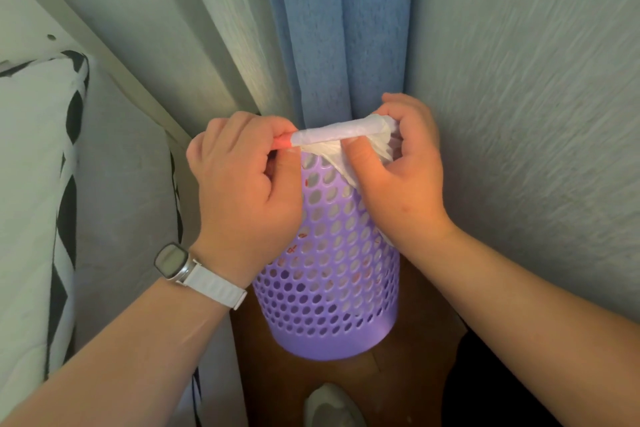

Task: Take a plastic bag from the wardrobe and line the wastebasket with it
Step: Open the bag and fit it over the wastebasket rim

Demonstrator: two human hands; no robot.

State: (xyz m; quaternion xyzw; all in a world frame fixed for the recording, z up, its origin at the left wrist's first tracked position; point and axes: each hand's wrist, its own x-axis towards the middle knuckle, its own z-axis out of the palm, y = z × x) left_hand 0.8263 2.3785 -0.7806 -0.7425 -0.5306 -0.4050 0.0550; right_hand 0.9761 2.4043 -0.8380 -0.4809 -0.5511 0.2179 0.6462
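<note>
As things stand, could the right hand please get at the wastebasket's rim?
Probably yes. The right hand sits just above the wastebasket with nothing between, but it is gripping the bag roll with the left hand, so it must let go first.

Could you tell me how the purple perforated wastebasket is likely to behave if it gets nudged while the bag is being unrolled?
The wastebasket looks like thin plastic full of holes, so probably light and easy to shift on the smooth brown floor. It is tall with a narrow base, so a high push might tip it. The curtain behind would give little support.
</note>
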